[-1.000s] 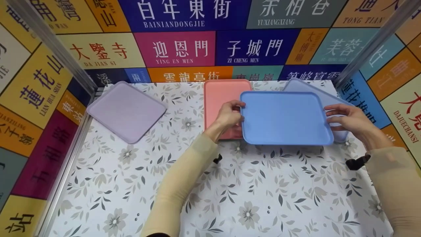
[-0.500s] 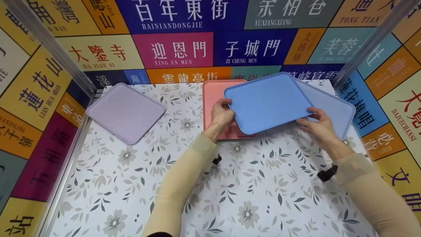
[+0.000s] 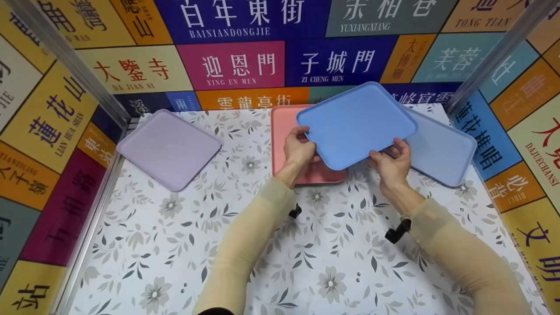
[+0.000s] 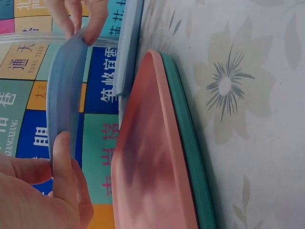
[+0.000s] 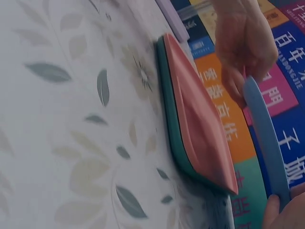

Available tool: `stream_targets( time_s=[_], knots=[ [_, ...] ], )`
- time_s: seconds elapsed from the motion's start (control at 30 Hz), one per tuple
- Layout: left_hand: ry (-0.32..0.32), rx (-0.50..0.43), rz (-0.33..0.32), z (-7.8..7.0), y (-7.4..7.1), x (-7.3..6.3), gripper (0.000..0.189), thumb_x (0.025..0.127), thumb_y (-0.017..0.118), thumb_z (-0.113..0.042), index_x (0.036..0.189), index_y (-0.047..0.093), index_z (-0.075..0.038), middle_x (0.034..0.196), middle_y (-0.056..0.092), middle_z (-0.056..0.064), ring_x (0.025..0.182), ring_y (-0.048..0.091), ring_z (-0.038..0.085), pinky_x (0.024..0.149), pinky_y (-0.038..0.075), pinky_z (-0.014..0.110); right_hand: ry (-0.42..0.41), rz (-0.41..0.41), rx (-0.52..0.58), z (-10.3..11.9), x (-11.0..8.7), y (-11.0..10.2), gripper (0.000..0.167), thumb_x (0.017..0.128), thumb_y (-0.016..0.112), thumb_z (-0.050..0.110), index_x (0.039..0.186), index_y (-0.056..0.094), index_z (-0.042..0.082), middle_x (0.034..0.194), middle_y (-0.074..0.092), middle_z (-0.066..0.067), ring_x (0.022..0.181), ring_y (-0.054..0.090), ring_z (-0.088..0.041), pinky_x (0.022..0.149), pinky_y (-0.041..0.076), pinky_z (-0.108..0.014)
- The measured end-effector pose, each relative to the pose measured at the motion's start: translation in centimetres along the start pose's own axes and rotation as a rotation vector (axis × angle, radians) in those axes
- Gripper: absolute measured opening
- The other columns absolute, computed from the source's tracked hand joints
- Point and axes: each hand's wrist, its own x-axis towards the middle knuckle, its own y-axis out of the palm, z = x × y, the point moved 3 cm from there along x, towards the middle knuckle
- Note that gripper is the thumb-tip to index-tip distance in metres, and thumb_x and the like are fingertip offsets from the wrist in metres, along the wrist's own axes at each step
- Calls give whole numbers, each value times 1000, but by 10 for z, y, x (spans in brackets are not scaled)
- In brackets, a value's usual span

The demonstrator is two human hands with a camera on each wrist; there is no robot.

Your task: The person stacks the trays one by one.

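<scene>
A blue rectangular tray (image 3: 356,124) is held tilted in the air between both hands. My left hand (image 3: 298,151) pinches its left edge, and my right hand (image 3: 391,164) pinches its near right edge. Beneath it lies a pink tray (image 3: 284,131), partly covered by the blue one in the head view. Both wrist views show a green tray (image 4: 188,143) directly under the pink tray, stacked with it on the table. In the right wrist view the blue tray (image 5: 267,133) stands above this stack, apart from it, with a hand at each end.
A lilac tray (image 3: 169,150) lies turned at the left of the flower-patterned table (image 3: 175,245). At the back right rests a pale blue tray (image 3: 444,151), its left part hidden behind the blue tray. Walls with coloured sign panels (image 3: 240,65) enclose the table's back and sides.
The blue tray has turned anticlockwise and shifted back and a little left. My right hand has moved left along to its near edge; the left hand keeps its hold on the left edge.
</scene>
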Motion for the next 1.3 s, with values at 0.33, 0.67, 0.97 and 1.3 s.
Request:
stream_targets(
  time_s=[0.33, 0.67, 0.97, 1.3],
  knots=[
    [-9, -7, -7, 1, 4, -2, 61, 92, 61, 17, 147, 66, -9, 135, 67, 19, 101, 72, 26, 79, 72, 55, -4, -22, 1, -1, -3, 9, 84, 93, 65, -20, 164, 38, 16, 129, 49, 2, 83, 65, -14, 65, 62, -22],
    [-18, -52, 45, 3, -2, 1, 56, 89, 66, 16, 140, 69, -7, 136, 66, 18, 96, 71, 23, 84, 72, 55, 37, -15, 39, 15, 2, 5, 84, 89, 65, -25, 158, 46, 20, 130, 43, 4, 83, 62, -18, 57, 59, -23],
    [30, 14, 127, -10, -41, 33, 29, 100, 72, 0, 127, 78, -6, 124, 73, 11, 81, 68, 16, 102, 67, 62, 100, 123, 36, 25, -1, -7, 82, 96, 64, -24, 163, 45, 19, 136, 51, 6, 85, 70, -16, 60, 64, -24],
    [14, 55, 376, -23, -73, 51, 24, 106, 75, -15, 129, 81, -13, 123, 76, 3, 104, 69, 17, 87, 62, 32, 104, 395, 13, 27, 0, -12, 81, 95, 67, -24, 162, 46, 17, 140, 55, 0, 82, 73, -15, 69, 69, -29]
  ],
)
